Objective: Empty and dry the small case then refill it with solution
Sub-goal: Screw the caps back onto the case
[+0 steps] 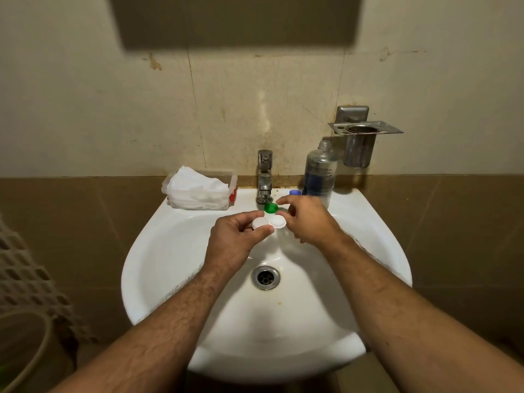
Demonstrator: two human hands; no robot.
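Held over the back of the sink (158, 251), the small case (268, 222) looks light, rigid and slippery, so the left hand (236, 239) pinches its left well's rim while the right hand (307, 222) pinches a green cap (270, 207).

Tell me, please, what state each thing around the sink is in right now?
small case: held over the basin, left well capped white, right well open.
green cap: off, pinched by the right hand.
left hand: grips the case.
solution bottle: upright, uncapped.
blue cap: off, on the sink ledge.
tap: no water running.
tissue box: open, tissues showing.
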